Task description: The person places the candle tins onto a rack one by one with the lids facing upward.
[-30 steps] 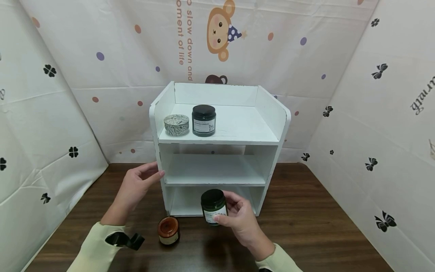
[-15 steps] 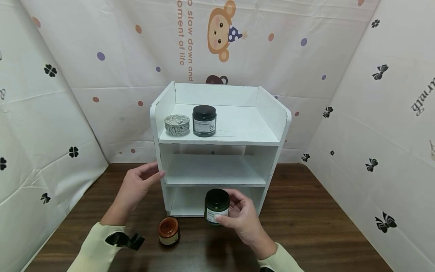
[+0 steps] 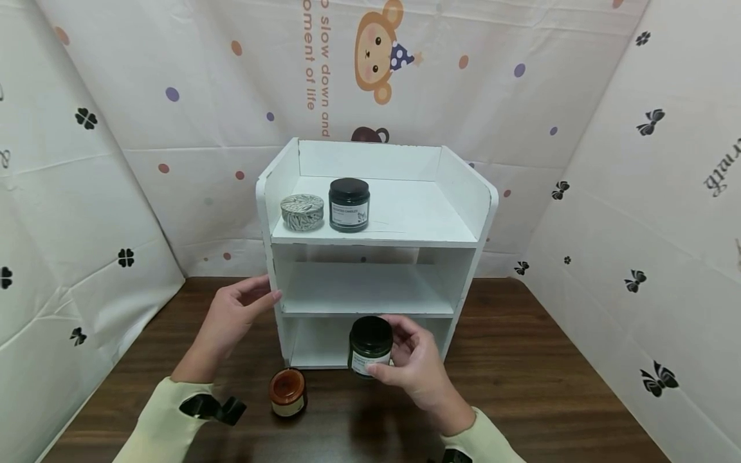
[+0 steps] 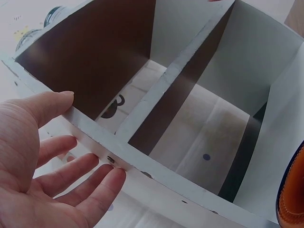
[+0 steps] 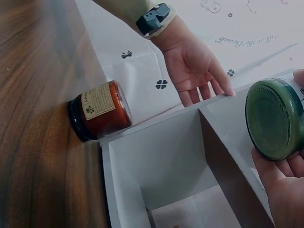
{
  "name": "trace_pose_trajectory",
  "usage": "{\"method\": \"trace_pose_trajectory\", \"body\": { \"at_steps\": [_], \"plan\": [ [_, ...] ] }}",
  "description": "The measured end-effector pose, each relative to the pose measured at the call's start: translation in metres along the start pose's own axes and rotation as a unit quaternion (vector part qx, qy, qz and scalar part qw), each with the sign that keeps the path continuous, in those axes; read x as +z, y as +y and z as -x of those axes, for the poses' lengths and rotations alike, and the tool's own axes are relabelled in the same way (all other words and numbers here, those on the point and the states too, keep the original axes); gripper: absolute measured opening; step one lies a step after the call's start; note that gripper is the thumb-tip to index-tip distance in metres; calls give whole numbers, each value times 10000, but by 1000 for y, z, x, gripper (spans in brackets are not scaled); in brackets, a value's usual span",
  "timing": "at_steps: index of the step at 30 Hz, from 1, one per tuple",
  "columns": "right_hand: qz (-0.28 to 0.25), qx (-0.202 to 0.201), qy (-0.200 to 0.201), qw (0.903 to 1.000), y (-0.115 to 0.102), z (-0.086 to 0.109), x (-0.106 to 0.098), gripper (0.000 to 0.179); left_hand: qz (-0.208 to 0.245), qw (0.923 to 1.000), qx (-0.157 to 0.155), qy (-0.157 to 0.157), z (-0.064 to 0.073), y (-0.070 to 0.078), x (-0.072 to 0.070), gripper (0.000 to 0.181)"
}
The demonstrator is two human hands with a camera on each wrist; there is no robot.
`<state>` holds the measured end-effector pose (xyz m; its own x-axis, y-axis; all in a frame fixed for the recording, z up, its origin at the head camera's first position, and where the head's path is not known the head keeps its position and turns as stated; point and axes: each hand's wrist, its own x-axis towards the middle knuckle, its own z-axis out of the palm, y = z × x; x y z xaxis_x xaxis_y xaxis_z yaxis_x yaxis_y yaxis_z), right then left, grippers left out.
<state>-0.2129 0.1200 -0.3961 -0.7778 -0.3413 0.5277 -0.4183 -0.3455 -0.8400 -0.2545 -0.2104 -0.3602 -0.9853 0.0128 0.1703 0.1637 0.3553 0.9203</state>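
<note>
My right hand (image 3: 415,357) grips a dark green glass candle jar (image 3: 370,347) with a black lid and white label, thumb across the label. It is held upright in front of the bottom compartment; its green glass base (image 5: 268,121) shows in the right wrist view. With relaxed, nearly straight fingers my left hand (image 3: 234,312) touches the left side of the white shelf (image 3: 370,315). In the left wrist view the thumb lies at the front edge and the fingertips (image 4: 116,175) at the outer side. An amber candle jar (image 3: 287,393) stands on the table near the shelf's lower left corner.
On the top shelf sit a round patterned tin (image 3: 302,213) and, beside it, a black-lidded candle jar (image 3: 349,206). The shelf stands on a dark wooden table (image 3: 521,386) with printed white cloth (image 3: 202,128) behind and at both sides.
My right hand has moved the green jar a little to the right, then slightly up. My left hand stays at the shelf's side, and the amber jar has not moved.
</note>
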Motion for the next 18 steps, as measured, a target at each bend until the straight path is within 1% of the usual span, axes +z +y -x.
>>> {"method": "trace_pose_trajectory", "body": {
  "at_steps": [3,9,15,18],
  "plan": [
    [177,-6,11,9998,-4,-1,-2,64,22,10000,10,-7,0,0,0,63],
    [470,129,124,9987,-17,-4,-4,64,75,9999,70,11,0,0,0,62],
    [508,152,191,9984,-28,-8,-5,63,84,9999,67,5,0,-1,0,62],
    [551,250,259,9978,-34,-10,-6,63,97,9999,51,-19,0,0,0,63]
  ]
}}
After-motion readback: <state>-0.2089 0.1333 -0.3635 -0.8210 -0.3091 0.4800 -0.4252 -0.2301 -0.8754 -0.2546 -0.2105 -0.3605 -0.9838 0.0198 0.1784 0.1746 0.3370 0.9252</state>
